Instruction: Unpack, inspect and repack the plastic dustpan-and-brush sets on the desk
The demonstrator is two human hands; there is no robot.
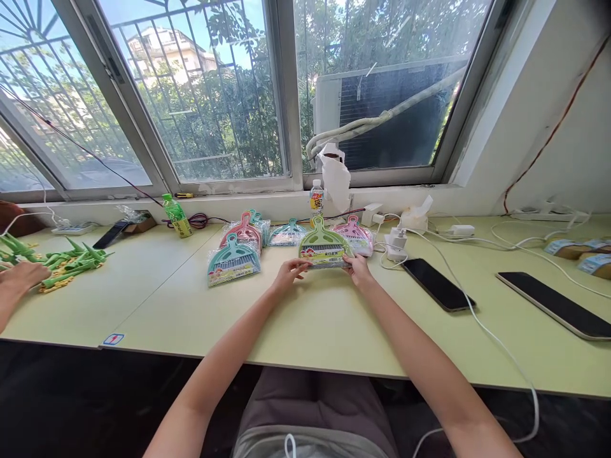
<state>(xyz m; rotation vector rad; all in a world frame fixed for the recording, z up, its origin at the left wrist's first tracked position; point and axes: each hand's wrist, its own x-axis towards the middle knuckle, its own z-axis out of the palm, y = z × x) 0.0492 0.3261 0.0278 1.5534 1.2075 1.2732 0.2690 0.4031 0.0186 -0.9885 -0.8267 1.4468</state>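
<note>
A green mini dustpan-and-brush set (326,242) with a printed label stands tilted up on the table in front of me. My left hand (290,272) grips its lower left corner between thumb and fingers. At the lower right corner, my right hand (358,270) holds it too. Just behind it on the right lies a pink dustpan set (354,236). A teal dustpan set (233,262) in clear plastic rests left of my hands, before a pile with a red dustpan set (245,228). Another blue-green dustpan set (288,234) lies between the pile and the green one.
Bottles stand at the back, one green (176,216) and one with a yellow label (316,201). A phone (438,284), a tablet-like device (556,304) and white cables lie right. At far left another person's hand (23,275) touches green plant-like pieces (81,259).
</note>
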